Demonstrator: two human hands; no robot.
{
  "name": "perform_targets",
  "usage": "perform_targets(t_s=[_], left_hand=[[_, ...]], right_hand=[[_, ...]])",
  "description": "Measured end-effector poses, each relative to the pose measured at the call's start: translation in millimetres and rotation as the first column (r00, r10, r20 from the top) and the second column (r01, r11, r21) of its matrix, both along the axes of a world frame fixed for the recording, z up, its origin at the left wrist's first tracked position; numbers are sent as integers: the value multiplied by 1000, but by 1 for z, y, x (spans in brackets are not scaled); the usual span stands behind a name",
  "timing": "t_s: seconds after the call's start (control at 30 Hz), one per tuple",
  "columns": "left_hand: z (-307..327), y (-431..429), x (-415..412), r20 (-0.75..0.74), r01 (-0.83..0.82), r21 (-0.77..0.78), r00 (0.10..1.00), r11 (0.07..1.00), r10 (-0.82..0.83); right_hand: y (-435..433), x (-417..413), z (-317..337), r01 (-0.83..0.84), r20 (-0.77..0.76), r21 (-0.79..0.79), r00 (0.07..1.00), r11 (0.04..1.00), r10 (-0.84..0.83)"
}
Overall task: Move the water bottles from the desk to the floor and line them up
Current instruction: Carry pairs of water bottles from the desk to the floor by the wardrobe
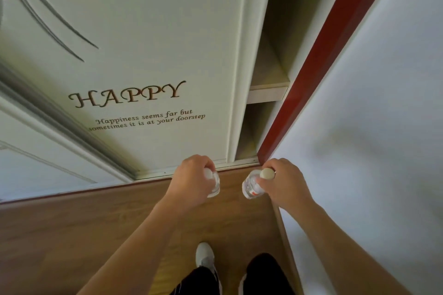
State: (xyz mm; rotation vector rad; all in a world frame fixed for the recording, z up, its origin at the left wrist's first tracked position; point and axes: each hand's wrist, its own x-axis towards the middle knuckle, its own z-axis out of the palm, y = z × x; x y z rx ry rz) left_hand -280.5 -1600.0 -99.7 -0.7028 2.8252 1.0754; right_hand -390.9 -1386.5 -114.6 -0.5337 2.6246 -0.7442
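Two bare hands, seen from above, each wrapped around a clear plastic water bottle, out over a wood-grain floor. Left hand just left of centre at about 7 o'clock from the frame's middle, fingers curled tight over the cap end of the left bottle; only the bottle's clear shoulder and a bit of white cap visible past the knuckles. Right hand at about 5 o'clock from the middle, fingers closed round the neck of the right bottle, white cap poking out above the thumb, red-and-white label partly readable as colour only. Both bottles upright or nearly so, near each other but apart, close to the base track of a wardrobe; impossible to tell whether either base touches the floor. Pale sliding wardrobe door filling the 10 to 12 o'clock area, printed with "HAPPY" and a smaller line, "Happiness seems far but sometimes it is at your doorstep". Open shelf at 1 o'clock, beside a dark red frame strip and a white wall at 3 o'clock. White shoe and dark trouser legs at 6 o'clock.
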Motion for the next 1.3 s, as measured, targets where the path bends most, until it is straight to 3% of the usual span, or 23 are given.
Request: perform_targets(t_s=[0.13, 0.27, 0.7, 0.93, 1.1, 1.3], left_hand=[[-35, -11, -40, 39, -7, 7, 999, 1000, 7], [-107, -18, -73, 51, -46, 32, 998, 998, 44], [-463, -44, -133, -13, -115, 66, 993, 991, 116], [-619, -49, -164, -23, -72, 29, 997, 997, 73], [-681, -47, -181, -23, -58, 27, 998, 998, 59], [-709, -43, -196, -20, -68, 42, 997, 997, 69]], right_hand=[[-15, -40, -28, -2, 9, -1, 1000, 1000, 2], [-25, -76, -96, -21, 13, 16, 1000, 1000, 21], [-48, -162, -442, -67, 36, 88, 997, 994, 65], [-65, -185, -579, -105, -7, 125, 994, 987, 107], [-70, -196, -637, -139, -8, 146, 990, 979, 142], [-76, -208, -675, -100, 6, 108, 995, 989, 100]])
